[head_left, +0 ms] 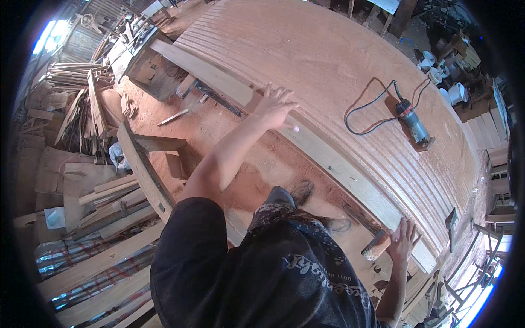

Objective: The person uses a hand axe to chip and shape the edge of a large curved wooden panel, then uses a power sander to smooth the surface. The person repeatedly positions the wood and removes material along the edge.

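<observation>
A long pale wooden plank [333, 156] runs from the far left to the near right along the front edge of a large grooved wooden surface [328, 60]. My left hand [272, 109] is over the plank's middle stretch, its fingers spread; whether it presses down or hovers slightly I cannot tell. Near the plank's close end, my right hand [403, 239] lies on the wood with fingers apart. Beside that hand, at the plank's front side, is a short rounded wooden block [376, 246]. Neither hand grips anything.
A corded handheld power tool [414, 124] lies on the grooved surface, its black cord [355, 131] looped beside it. Sawdust covers the surface and floor. A curved wooden frame piece [143, 169] stands at my left, near stacked boards [115, 257]. A dark metal tool [450, 229] sits at the right edge.
</observation>
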Demonstrator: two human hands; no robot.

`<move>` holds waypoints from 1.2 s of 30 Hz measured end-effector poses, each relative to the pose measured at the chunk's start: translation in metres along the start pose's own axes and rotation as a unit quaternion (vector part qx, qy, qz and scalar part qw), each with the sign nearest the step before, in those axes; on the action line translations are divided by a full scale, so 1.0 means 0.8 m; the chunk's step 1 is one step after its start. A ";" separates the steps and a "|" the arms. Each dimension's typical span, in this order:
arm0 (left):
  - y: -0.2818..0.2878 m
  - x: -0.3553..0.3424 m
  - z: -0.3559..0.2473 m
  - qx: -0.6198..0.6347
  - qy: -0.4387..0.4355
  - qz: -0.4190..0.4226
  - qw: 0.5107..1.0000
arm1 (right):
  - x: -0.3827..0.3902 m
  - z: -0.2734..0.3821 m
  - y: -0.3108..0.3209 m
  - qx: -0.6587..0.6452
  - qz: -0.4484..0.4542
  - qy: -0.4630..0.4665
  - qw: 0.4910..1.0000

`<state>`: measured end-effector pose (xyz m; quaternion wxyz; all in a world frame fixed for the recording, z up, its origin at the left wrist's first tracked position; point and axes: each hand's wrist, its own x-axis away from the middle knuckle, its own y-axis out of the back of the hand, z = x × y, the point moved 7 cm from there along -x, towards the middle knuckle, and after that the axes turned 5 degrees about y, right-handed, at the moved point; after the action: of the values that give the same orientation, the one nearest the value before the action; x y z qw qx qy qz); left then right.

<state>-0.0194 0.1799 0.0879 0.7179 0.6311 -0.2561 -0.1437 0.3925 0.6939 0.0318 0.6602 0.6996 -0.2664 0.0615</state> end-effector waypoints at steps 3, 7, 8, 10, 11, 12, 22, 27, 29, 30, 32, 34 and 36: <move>-0.042 0.014 -0.020 -0.036 -0.065 -0.037 0.997 | -0.001 0.035 -0.004 -0.012 -0.026 0.020 0.999; -0.061 0.035 -0.031 0.017 -0.134 -0.022 0.991 | -0.011 0.022 -0.043 0.033 -0.136 0.061 0.988; -0.073 0.040 -0.024 0.050 -0.146 -0.050 0.987 | -0.016 0.025 -0.044 0.061 -0.143 0.079 0.985; -0.069 0.038 -0.019 0.083 -0.161 -0.041 0.983 | -0.007 0.024 -0.014 0.067 -0.135 0.117 0.982; -0.065 0.038 -0.017 0.101 -0.171 -0.035 0.980 | 0.001 0.014 -0.007 0.040 -0.122 0.090 0.988; -0.059 0.042 -0.013 0.094 -0.175 -0.074 0.977 | 0.008 0.003 0.002 0.015 -0.108 0.066 0.992; -0.074 0.040 -0.019 -0.034 -0.173 -0.113 0.978 | -0.017 0.090 0.023 0.014 -0.120 0.053 0.991; -0.093 0.024 -0.001 0.006 -0.227 -0.051 0.973 | -0.025 0.073 0.008 -0.035 -0.144 0.112 0.983; -0.085 0.021 0.013 0.026 -0.239 -0.095 0.966 | -0.021 0.064 0.027 -0.019 -0.160 0.125 0.979; -0.078 0.025 0.018 0.033 -0.239 -0.113 0.964 | -0.017 0.063 0.042 -0.018 -0.185 0.120 0.975; -0.064 0.028 0.020 0.044 -0.236 -0.141 0.960 | -0.013 0.065 0.067 -0.016 -0.242 0.113 0.964; -0.067 0.027 0.011 0.022 -0.244 -0.142 0.959 | -0.012 0.068 0.048 -0.056 -0.226 0.113 0.966; -0.090 0.027 0.009 -0.047 -0.246 -0.115 0.961 | -0.027 0.085 0.023 -0.118 -0.194 0.131 0.965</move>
<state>0.0029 0.1506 0.0216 0.6406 0.5671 -0.3434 -0.3875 0.3476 0.6354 0.0308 0.7663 0.6410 -0.0424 -0.0086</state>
